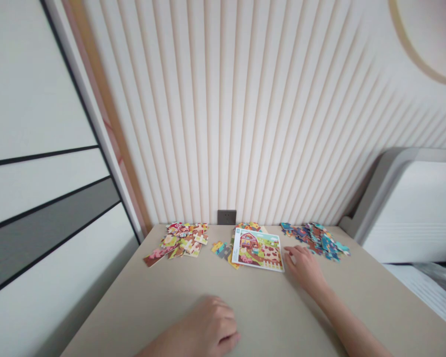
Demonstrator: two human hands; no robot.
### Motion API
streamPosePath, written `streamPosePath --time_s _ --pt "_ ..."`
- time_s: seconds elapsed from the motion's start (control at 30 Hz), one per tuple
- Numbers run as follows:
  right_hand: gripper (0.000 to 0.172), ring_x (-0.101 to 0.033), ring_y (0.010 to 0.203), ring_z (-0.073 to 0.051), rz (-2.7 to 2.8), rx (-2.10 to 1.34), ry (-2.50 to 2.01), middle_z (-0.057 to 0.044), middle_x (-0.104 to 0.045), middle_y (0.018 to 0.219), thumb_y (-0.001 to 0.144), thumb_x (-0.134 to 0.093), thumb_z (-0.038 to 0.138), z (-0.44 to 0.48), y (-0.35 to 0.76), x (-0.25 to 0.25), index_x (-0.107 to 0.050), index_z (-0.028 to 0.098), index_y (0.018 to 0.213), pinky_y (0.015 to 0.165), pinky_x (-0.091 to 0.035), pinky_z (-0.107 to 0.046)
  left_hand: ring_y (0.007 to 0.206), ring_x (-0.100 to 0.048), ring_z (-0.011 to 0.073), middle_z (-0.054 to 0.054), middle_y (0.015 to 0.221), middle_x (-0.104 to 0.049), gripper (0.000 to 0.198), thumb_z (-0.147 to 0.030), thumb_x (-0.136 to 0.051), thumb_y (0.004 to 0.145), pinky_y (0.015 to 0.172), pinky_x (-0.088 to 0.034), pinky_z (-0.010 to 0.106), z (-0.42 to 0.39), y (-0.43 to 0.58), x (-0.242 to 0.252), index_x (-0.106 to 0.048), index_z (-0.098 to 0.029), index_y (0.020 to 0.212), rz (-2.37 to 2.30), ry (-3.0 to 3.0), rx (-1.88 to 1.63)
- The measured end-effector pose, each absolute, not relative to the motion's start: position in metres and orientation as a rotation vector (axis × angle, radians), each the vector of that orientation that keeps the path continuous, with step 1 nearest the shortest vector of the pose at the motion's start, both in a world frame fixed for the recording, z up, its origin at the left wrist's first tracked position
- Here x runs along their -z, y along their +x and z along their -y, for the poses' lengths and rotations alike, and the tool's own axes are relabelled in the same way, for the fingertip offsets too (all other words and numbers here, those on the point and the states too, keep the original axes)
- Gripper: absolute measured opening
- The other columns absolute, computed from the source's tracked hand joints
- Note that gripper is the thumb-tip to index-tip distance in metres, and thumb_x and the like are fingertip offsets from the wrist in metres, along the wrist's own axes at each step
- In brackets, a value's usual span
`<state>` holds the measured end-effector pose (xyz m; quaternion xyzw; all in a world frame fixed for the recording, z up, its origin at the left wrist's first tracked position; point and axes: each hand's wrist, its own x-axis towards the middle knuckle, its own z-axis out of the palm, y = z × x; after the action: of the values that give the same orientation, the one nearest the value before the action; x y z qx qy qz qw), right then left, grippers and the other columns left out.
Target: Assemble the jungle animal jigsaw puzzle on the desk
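My right hand (303,265) rests on the table by the right edge of a picture card (260,250). Its fingers are loosely bent with thumb and forefinger a little apart, and I see nothing held in them. The card shows a red barn, a cow and a pink pig; it lies tilted over several yellow and grey puzzle pieces (221,249). Nearer to me, my left hand (217,325) lies on the bare tabletop, fingers curled in, with no object visible in it.
A heap of farm-picture puzzle pieces (184,240) lies at the table's back left. Blue and brown puzzle pieces (321,240) are piled at the back right. Behind the table (163,297) rise a ribbed wall and a dark socket (226,217). A padded headboard (405,208) stands on the right.
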<state>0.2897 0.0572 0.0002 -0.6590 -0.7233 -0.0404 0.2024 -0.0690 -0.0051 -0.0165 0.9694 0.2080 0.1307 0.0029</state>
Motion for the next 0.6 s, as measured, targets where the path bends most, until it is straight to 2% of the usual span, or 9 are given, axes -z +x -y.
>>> streamPosePath --time_s 0.1,0.17,0.37,0.47,0.6 --pt "0.054 -0.063 0.103 -0.03 2.012 0.057 -1.967 -0.015 -0.069 0.107 0.096 -0.047 0.06 -0.06 0.3 0.004 -0.074 0.018 0.114 0.094 -0.045 -0.04 0.056 -0.05 0.0135 -0.005 0.062 -0.057 0.031 -0.034 -0.063 0.089 0.062 -0.035 0.033 0.005 -0.069 0.016 -0.047 -0.021 0.066 -0.631 3.036 -0.427" --pt "0.057 -0.063 0.102 -0.029 2.005 0.005 -1.984 -0.015 -0.068 0.108 0.094 -0.046 0.067 -0.06 0.298 0.006 -0.075 0.019 0.109 0.093 -0.046 -0.04 0.056 -0.05 0.0134 -0.005 0.062 -0.057 0.03 -0.032 -0.064 0.088 0.062 -0.035 0.033 0.005 -0.068 0.015 -0.047 -0.021 0.066 -0.63 3.032 -0.436" --pt "0.052 -0.064 0.103 -0.03 1.945 -0.068 -1.89 -0.013 -0.067 0.111 0.092 -0.053 0.066 -0.056 0.28 0.016 -0.072 0.025 0.118 0.09 -0.047 -0.044 0.058 -0.051 0.0138 -0.003 0.064 -0.057 0.028 -0.03 -0.062 0.089 0.061 -0.034 0.033 0.005 -0.067 0.013 -0.047 -0.021 0.067 -0.647 3.013 -0.42" --pt "0.047 -0.064 0.104 -0.031 1.871 -0.15 -1.87 -0.012 -0.068 0.112 0.085 -0.063 0.062 -0.058 0.278 0.021 -0.073 0.025 0.114 0.089 -0.048 -0.044 0.059 -0.051 0.0141 -0.003 0.065 -0.057 0.027 -0.03 -0.061 0.09 0.062 -0.034 0.032 0.005 -0.067 0.012 -0.047 -0.021 0.068 -0.652 2.993 -0.406" --pt "0.039 -0.067 0.08 -0.025 1.668 -0.52 -1.735 -0.008 -0.072 0.088 0.081 -0.067 0.055 -0.067 0.285 0.018 -0.071 0.019 0.094 0.072 -0.051 -0.037 0.059 -0.049 0.0141 -0.003 0.065 -0.056 0.028 -0.03 -0.059 0.092 0.063 -0.035 0.032 0.006 -0.068 0.013 -0.047 -0.021 0.069 -0.649 2.982 -0.39"
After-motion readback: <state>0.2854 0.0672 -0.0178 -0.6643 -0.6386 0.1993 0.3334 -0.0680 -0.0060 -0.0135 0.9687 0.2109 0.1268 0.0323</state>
